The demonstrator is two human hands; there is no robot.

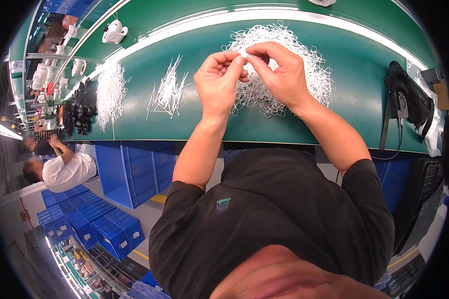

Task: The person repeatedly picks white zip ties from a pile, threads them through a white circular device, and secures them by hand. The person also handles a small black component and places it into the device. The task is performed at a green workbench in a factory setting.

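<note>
Both my hands meet above a large heap of thin white loops [312, 74] on the green worktable. My left hand [218, 84] is closed in a pinch, thumb against fingertips. Facing it, my right hand [283, 74] pinches with thumb and forefinger, its tips almost touching the left ones. A small bit of white shows between the fingertips, apparently a thin white strip; most of it is hidden. Left of my hands lies a loose bunch of straight, thin white strips [168, 92], like cable ties. Farther left is a dense pile of white strips [111, 94].
Black parts [80, 107] lie at the table's left end. A black mesh bag [409, 99] with a cable lies at the right. Blue crates [129, 172] stand below the table. Another person [67, 169] in white works at the left.
</note>
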